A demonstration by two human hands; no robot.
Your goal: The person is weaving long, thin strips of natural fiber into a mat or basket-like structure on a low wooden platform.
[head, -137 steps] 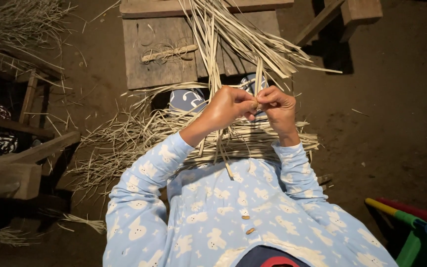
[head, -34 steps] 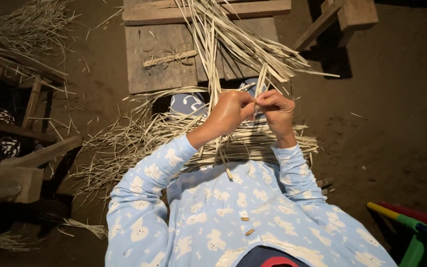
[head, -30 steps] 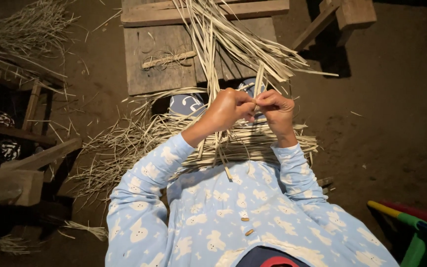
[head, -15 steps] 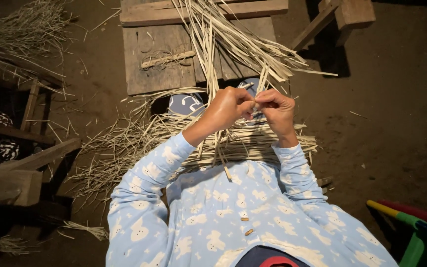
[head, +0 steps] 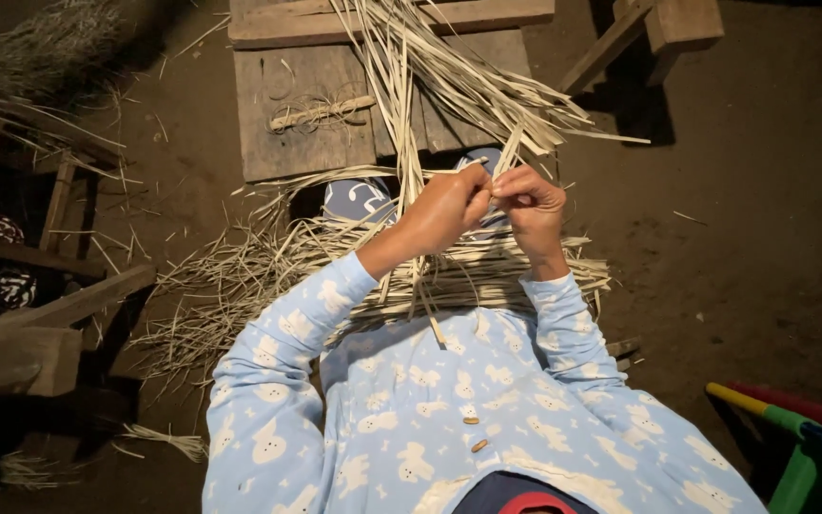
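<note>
Nearest the camera: light blue garment (head: 449, 419) with a white animal print, long sleeves, 2 small buttons down the front. Both forearms extend forward from it and meet at centre frame.

Left hand (head: 444, 205): fingers closed, thumb and forefinger pinched on a thin pale strip (head: 509, 152) that rises between the 2 hands. Right hand (head: 530, 205): fingers curled in, fingertips pinched on the same strip, touching the left hand's fingertips. Strip stands nearly upright above the knuckles, tilted slightly right at its top end.

Directly beneath the hands: woven bundle of dry straw-coloured strips (head: 468, 271) lying across the lap, loose ends fanning out to the left over the dirt floor (head: 744, 228). A dark blue patterned slipper (head: 359, 200) shows just beyond the bundle, left of the left hand.

Farther out: low bench of grey wooden planks (head: 302, 105). A sheaf of long pale strips (head: 449, 76) lies across it, running from the top edge down toward the hands. A short twisted cord (head: 321, 112) rests on the planks, left of the sheaf.

Periphery: wooden frame pieces (head: 49, 314) at left, wooden legs (head: 654, 29) at top right, coloured plastic item (head: 801, 428) (red, yellow, green, blue) at lower right. More loose straw (head: 49, 38) at top left, dim.
</note>
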